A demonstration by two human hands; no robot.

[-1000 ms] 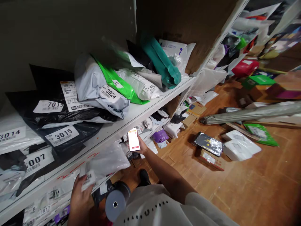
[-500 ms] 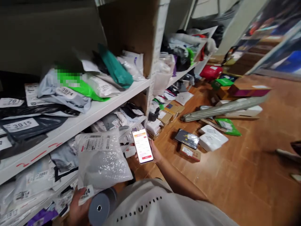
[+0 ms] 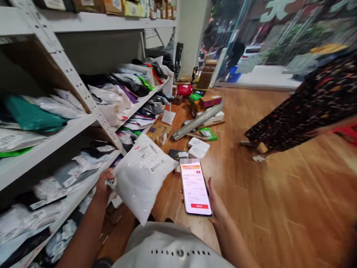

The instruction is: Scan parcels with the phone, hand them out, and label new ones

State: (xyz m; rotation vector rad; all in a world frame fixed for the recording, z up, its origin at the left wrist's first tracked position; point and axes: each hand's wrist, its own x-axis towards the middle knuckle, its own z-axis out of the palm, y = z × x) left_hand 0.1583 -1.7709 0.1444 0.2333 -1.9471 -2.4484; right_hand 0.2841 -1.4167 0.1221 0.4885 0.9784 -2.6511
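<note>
Now one parcel (image 3: pixel 141 175), one phone (image 3: pixel 195 189)

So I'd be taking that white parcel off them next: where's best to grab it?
Probably the free lower corner of the white parcel, coming from below on its right. The left hand pinches its left edge, so the soft bag hangs tilted, and the phone in the right hand sits close beside it.

I see a glossy, crinkled white plastic parcel (image 3: pixel 142 175) with a matt paper label beside a phone (image 3: pixel 195 189) with a smooth glass screen, above a polished wooden floor (image 3: pixel 279 193).
</note>
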